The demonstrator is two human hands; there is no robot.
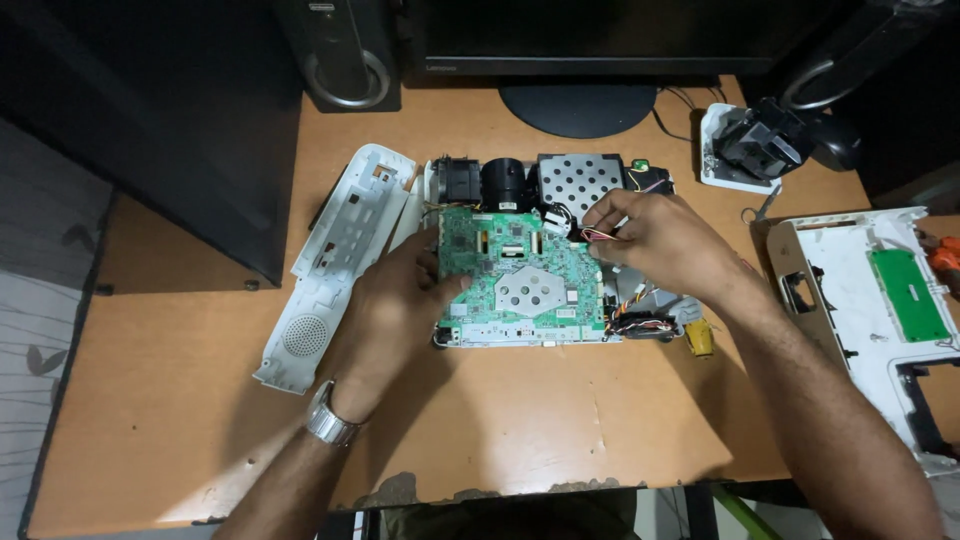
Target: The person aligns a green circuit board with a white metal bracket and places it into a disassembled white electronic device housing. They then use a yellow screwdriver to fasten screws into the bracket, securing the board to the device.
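Observation:
An opened device lies in the middle of the wooden desk (180, 400), its green circuit board (520, 275) on top. Behind the board sit a black lens barrel (505, 183) and a perforated metal plate (580, 182). My left hand (395, 305), with a metal watch on the wrist, grips the board's left edge. My right hand (650, 238) is at the board's upper right corner, fingertips pinching a small bundle of red and white wires with a white connector (570, 225).
A white side panel with a speaker grille (335, 265) lies left of the device. A white housing shell with a small green board (880, 300) lies at the right. A black part on a white piece (750, 140), a monitor stand (580, 105) and speakers stand at the back.

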